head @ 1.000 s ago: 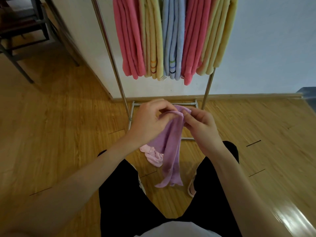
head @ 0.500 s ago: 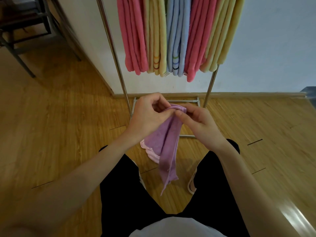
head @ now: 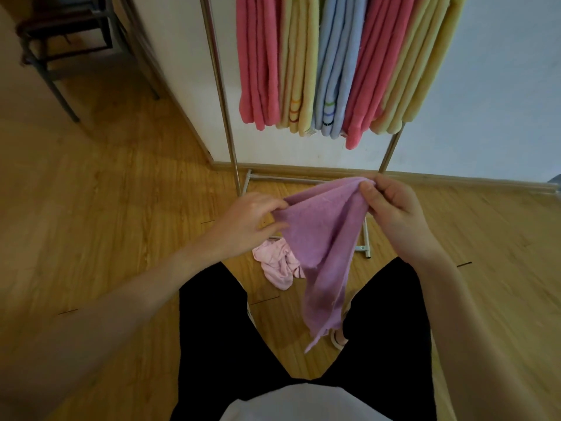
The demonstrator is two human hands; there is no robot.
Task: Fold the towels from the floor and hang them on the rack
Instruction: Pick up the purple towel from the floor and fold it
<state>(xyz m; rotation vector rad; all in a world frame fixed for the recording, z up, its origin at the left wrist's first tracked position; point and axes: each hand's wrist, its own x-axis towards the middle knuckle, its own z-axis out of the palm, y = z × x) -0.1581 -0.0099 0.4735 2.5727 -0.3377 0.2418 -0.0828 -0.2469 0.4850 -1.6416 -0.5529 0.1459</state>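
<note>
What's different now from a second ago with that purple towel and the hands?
The two hands have drawn apart: the left hand went left, the right hand right, stretching the purple towel's top edge open where it was bunched between them. Both still pinch it. The light pink towel still lies crumpled on the floor, and the hung towels stay on the rack.
</note>
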